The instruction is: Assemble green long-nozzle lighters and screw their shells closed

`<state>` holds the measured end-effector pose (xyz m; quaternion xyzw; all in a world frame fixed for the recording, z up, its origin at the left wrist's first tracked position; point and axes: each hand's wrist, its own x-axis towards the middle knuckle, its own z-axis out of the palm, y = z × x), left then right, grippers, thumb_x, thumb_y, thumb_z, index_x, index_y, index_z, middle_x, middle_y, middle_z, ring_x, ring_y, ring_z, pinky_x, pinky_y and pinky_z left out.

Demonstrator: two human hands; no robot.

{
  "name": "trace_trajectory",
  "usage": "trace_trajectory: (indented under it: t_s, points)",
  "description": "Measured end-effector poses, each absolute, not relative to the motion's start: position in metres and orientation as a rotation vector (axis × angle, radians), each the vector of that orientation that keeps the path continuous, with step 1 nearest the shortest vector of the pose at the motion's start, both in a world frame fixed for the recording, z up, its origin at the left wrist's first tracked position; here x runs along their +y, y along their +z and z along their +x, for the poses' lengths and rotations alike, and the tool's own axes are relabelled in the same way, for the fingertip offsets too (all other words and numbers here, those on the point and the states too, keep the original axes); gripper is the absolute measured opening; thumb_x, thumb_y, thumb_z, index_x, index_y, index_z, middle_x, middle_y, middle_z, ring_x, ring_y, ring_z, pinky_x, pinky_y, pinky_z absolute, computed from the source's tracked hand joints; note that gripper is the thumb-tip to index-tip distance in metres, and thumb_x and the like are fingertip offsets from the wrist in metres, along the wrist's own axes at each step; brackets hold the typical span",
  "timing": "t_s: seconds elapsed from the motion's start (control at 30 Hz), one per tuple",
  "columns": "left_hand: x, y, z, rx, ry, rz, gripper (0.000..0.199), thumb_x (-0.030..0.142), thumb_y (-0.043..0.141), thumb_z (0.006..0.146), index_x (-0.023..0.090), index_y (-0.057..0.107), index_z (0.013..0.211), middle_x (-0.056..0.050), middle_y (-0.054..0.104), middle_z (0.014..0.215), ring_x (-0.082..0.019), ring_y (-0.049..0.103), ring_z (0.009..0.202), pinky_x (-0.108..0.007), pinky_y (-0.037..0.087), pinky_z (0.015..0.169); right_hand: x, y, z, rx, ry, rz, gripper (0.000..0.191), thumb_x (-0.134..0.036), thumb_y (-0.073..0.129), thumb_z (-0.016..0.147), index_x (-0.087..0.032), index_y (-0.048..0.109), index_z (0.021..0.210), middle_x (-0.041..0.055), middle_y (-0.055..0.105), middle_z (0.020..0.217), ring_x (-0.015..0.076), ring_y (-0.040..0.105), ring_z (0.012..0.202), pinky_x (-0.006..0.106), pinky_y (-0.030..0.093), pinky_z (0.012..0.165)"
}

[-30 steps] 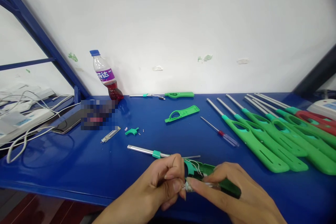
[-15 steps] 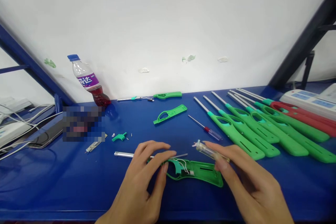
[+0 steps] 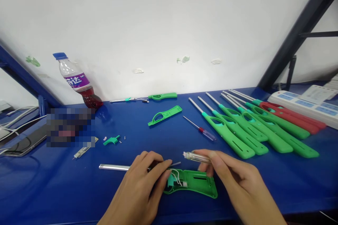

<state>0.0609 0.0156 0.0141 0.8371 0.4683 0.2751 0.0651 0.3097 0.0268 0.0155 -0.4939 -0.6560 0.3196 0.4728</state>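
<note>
My left hand [image 3: 144,184] is closed on an opened gas lighter, fingers over the trigger end and the base of its metal tube [image 3: 113,167]. Inside the lighter's green half shell [image 3: 202,181] lie white wires [image 3: 177,177] and a teal trigger part [image 3: 171,181]. A thin rod [image 3: 175,164] pokes out beside my fingertips. Above the shell's right part, my right hand [image 3: 237,177] pinches a clear fuel tank [image 3: 196,157] with a whitish nozzle end pointing left. The tank is apart from the shell, and its rear end is hidden by my fingers.
A screwdriver [image 3: 200,129] and loose shell half [image 3: 165,115] lie behind my hands. Several green lighters [image 3: 229,136] and red ones [image 3: 293,114] lie right. At left are another tank [image 3: 83,149], a teal trigger [image 3: 112,140], a bottle [image 3: 77,81] and a phone [image 3: 25,139].
My right hand has brought the fuel tank slightly left and down, levelling it, its nozzle toward my left hand. The left hand keeps its hold on the lighter. The camera view has shifted.
</note>
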Motion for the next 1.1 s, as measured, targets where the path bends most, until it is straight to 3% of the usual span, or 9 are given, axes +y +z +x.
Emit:
trace_trajectory:
  t_s: [0.3,0.53,0.73,1.1]
  points:
    - [0.021,0.011,0.063,1.283,0.966,2.390,0.024,0.014,0.053,0.108,0.029,0.070,0.116,-0.002,0.068,0.103,-0.019,0.065,0.092,-0.036,0.054,0.092,0.025,0.013,0.309,-1.667,0.667,-1.209,0.023,-0.044,0.067,0.101,-0.030,0.084,0.110,0.0010,0.083,0.105,0.0191,0.080,0.094,0.018,0.064,0.078]
    - [0.020,0.012,0.061,1.249,0.997,2.470,0.042,0.007,0.048,0.106,0.030,0.065,0.136,-0.004,0.066,0.108,-0.019,0.063,0.090,-0.034,0.055,0.085,0.025,0.006,0.309,-1.689,0.580,-1.228,0.022,-0.042,0.065,0.102,-0.029,0.080,0.111,0.0024,0.083,0.109,0.0202,0.081,0.094,0.020,0.065,0.078]
    - [0.019,0.024,0.065,1.228,0.861,2.474,0.027,0.009,0.055,0.105,0.026,0.069,0.120,-0.005,0.066,0.110,-0.020,0.066,0.095,-0.030,0.055,0.083,0.024,0.004,0.309,-1.716,0.551,-1.248,0.023,-0.041,0.062,0.102,-0.027,0.079,0.111,0.0047,0.082,0.110,0.0228,0.081,0.095,0.022,0.065,0.071]
    - [0.021,0.022,0.065,1.184,0.933,2.473,0.018,0.010,0.056,0.105,0.025,0.066,0.109,-0.002,0.071,0.101,-0.019,0.064,0.091,-0.028,0.053,0.081,0.023,0.003,0.310,-1.721,0.505,-1.242,0.019,-0.040,0.062,0.104,-0.029,0.077,0.110,-0.0001,0.082,0.107,0.0187,0.081,0.096,0.019,0.064,0.078]
